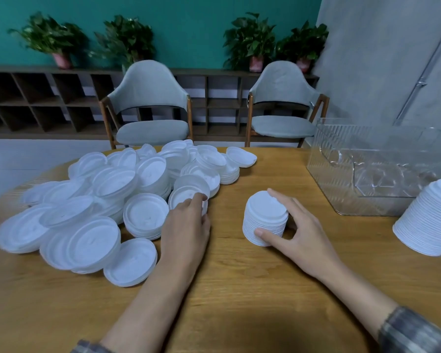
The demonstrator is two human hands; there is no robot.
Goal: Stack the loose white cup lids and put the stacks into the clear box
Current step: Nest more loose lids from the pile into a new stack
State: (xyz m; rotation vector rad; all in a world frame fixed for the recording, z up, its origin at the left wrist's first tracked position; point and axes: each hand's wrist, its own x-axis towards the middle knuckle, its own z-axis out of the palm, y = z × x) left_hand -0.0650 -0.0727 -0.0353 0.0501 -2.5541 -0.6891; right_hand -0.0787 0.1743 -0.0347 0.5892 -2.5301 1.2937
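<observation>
My left hand point(186, 225) sits at the near right edge of the loose lid pile point(107, 194), its fingers curled over the rim of a lid point(182, 196) there. My right hand point(298, 225) grips a short stack point(265, 215) standing mid-desk, with the thumb on its near side and the forefinger lying across the top. Bare wood of the desk point(239, 289) runs between the pile and that stack, and more lies open toward me. The clear box point(367, 159) stands at the far right, its near wall apart from the short stack. A taller stack point(428, 220) sits just in front of the box, cut off by the right edge of my view — the pile spreads to the desk's left and far edges.
</observation>
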